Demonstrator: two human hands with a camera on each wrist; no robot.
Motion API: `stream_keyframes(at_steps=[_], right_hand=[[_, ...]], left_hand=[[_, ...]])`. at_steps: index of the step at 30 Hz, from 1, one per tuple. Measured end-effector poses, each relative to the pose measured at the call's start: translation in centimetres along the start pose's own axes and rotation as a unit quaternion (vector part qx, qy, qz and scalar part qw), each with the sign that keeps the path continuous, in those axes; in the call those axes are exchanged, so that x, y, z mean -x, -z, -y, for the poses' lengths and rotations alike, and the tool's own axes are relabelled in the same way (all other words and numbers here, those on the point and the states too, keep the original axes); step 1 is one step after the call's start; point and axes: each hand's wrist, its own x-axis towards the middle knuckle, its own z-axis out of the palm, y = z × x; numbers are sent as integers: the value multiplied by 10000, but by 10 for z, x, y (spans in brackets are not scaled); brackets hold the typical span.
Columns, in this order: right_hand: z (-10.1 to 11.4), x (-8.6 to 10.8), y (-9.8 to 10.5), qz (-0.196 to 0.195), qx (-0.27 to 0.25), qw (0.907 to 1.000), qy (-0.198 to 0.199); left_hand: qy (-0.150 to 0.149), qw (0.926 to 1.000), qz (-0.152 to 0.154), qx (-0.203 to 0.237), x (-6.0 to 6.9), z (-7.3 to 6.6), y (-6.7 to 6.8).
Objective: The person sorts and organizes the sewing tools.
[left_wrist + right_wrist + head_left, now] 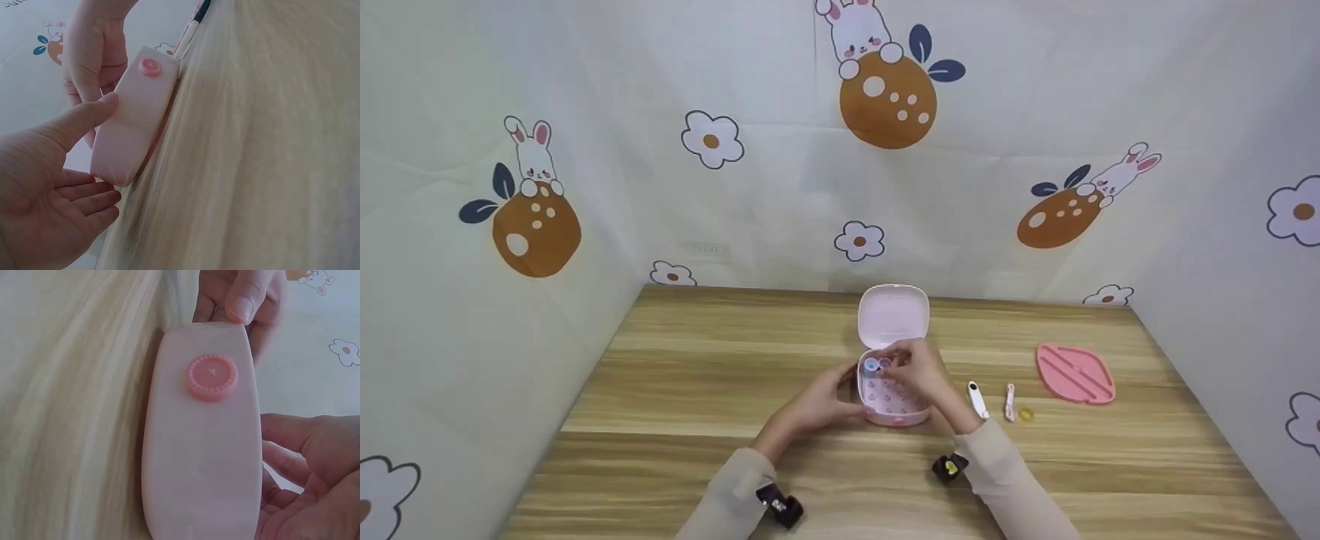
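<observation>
Pale pink plastic forms the case (199,450), which sits on the bench (697,390) with its lid (893,319) raised behind it. The left hand (826,397) rests against the case's left side, its fingers loosely extended and well apart from the thumb, which touches the case's front edge. The right hand (916,371) reaches inside the case, fingers bent beside a small pale-blue round container (871,364); whether they grip it cannot be told. Right of the case lie a bundled cord (1010,403) and a coral-pink tray (1076,374).
</observation>
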Motion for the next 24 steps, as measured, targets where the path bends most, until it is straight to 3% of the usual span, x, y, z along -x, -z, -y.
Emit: stream_keyframes(at_steps=[9, 16, 24], right_hand=[[2, 5, 7, -35, -57, 9999, 143], [3, 7, 12, 53, -207, 9997, -94], [2, 12, 18, -4, -8, 10000, -45]], left_hand=[[-40, 9999, 52, 117, 0, -1, 0], [-137, 9998, 53, 127, 0, 0, 1], [-176, 9998, 38, 27, -1, 0, 1]])
